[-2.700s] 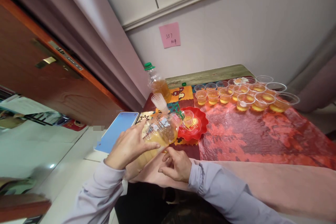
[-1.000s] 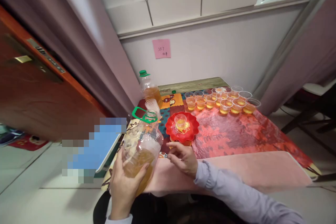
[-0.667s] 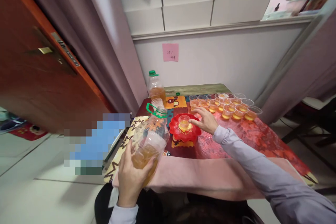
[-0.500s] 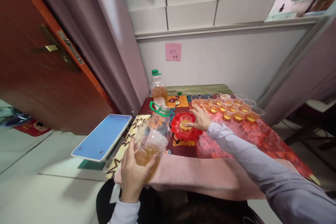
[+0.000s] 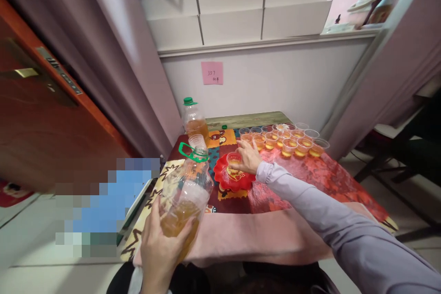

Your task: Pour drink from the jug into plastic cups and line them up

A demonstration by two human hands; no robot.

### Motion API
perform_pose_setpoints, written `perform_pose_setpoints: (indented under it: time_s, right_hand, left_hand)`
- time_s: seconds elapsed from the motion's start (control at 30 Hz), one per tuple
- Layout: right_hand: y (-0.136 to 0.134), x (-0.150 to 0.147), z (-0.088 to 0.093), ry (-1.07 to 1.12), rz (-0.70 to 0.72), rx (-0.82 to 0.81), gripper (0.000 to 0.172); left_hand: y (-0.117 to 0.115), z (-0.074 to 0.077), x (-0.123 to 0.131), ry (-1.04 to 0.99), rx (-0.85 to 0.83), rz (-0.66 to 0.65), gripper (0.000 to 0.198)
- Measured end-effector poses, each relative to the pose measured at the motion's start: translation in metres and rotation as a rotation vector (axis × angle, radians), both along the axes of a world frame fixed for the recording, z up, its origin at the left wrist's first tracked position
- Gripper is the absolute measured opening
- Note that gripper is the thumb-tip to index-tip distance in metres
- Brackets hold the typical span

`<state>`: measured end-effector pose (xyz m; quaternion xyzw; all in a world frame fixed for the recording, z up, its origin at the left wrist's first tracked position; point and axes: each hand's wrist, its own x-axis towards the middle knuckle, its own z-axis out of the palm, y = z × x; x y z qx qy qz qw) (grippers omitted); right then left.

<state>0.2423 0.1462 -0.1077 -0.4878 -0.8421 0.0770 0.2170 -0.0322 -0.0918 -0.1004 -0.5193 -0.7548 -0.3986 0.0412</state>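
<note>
The person's left hand [image 5: 163, 241] grips firmly, thumb [image 5: 186, 229] opposite the curled fingers [image 5: 155, 216]; the right forearm [image 5: 296, 195] stretches well forward, ending in a right hand [image 5: 249, 157] bent into a pinch.

Red plate [image 5: 221, 180] with yellow print [image 5: 234, 174], green bottle handle [image 5: 198, 158].

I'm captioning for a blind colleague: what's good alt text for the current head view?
The left hand holds a tilted, open bottle; the right hand is at a plastic cup in a red dish. Beyond stand amber-filled cups and a green-capped bottle.
</note>
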Motion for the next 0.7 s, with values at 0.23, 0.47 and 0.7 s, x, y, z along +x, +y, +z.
perform_pose_setpoints:
  time_s: [0.23,0.47,0.7]
  right_hand:
    - [0.042,0.08,0.005,0.035,-0.254,0.095,0.062]
    - [0.061,0.141,-0.026,-0.108,-0.455,0.003,0.062]
    - [0.063,0.153,-0.04,-0.153,-0.509,-0.006,0.059]
  left_hand:
    - [0.001,0.001,0.001,-0.014,-0.024,0.046,0.109]
    - [0.001,0.0,0.0,-0.037,-0.036,0.043,0.113]
    - [0.001,0.001,0.002,-0.048,-0.02,0.066,0.112]
